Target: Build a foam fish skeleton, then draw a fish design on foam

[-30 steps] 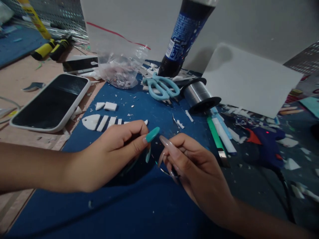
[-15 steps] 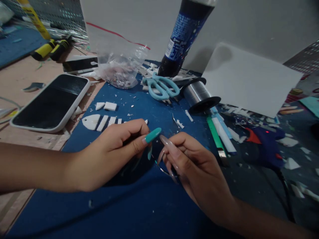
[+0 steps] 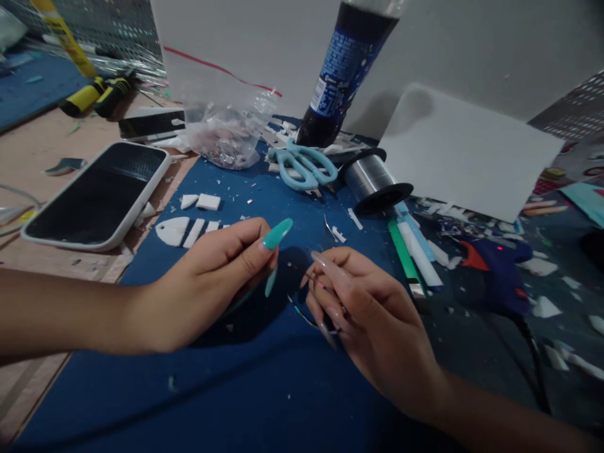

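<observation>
from here i count two hands over one blue mat (image 3: 236, 402): left hand (image 3: 212, 280) has thumb and fingers curled close, can't tell if anything's pinched there; right hand (image 3: 372, 314) holds one thin multicoloured strand (image 3: 302, 314), thumb near forefinger, part of it sticking out between the two hands. past them: one spool (image 3: 375, 179), one pair of blue scissors (image 3: 299, 178), one bottle (image 3: 346, 69), one white fish-head cutout (image 3: 172, 231).
</observation>
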Demonstrator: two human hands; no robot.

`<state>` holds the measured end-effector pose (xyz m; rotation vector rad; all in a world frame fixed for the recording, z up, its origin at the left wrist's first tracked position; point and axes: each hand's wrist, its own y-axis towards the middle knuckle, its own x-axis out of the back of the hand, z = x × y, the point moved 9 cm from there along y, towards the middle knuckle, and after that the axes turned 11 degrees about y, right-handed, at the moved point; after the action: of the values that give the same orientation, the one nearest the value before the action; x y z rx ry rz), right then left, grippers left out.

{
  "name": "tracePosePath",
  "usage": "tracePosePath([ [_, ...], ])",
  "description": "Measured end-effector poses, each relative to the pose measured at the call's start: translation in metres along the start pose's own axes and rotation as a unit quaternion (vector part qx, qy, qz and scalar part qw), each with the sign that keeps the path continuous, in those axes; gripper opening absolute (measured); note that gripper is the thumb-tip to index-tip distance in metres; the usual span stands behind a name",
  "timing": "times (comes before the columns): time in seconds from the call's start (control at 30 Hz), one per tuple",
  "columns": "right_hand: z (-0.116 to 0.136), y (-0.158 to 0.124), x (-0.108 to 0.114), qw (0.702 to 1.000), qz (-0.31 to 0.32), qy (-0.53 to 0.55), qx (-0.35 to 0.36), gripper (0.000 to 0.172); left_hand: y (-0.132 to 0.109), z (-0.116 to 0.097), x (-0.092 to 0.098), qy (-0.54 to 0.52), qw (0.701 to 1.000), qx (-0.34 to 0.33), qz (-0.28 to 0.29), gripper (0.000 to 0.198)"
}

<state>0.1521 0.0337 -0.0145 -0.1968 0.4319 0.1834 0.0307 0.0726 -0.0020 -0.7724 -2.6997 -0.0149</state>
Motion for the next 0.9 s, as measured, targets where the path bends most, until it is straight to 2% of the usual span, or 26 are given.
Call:
tracePosePath([
  [0.13,0.000,0.001,0.002,0.999,-0.010,0.034,0.000,0.007,-0.001,0.007,0.002,-0.042,0.998,0.038,-0.014,0.032],
  [0.17,0.000,0.001,0.002,0.999,-0.013,0.042,-0.003,0.006,-0.001,0.009,0.003,-0.055,0.997,0.047,-0.018,0.032],
  [0.4,-0.002,0.005,0.001,0.991,-0.050,0.118,-0.025,0.016,0.003,0.010,0.009,-0.139,0.988,0.050,-0.048,0.029],
  [0.57,0.004,0.004,0.001,0.994,-0.041,0.101,0.002,0.008,0.005,0.011,0.009,-0.162,0.984,0.050,-0.047,0.029],
  [0.77,0.012,0.006,0.002,0.998,-0.037,0.031,0.033,0.015,0.005,0.009,0.010,-0.149,0.985,0.056,-0.061,0.031],
  [0.9,0.011,0.007,-0.001,0.998,-0.037,0.045,0.021,0.013,0.004,0.008,0.011,-0.114,0.990,0.056,-0.058,0.034],
])
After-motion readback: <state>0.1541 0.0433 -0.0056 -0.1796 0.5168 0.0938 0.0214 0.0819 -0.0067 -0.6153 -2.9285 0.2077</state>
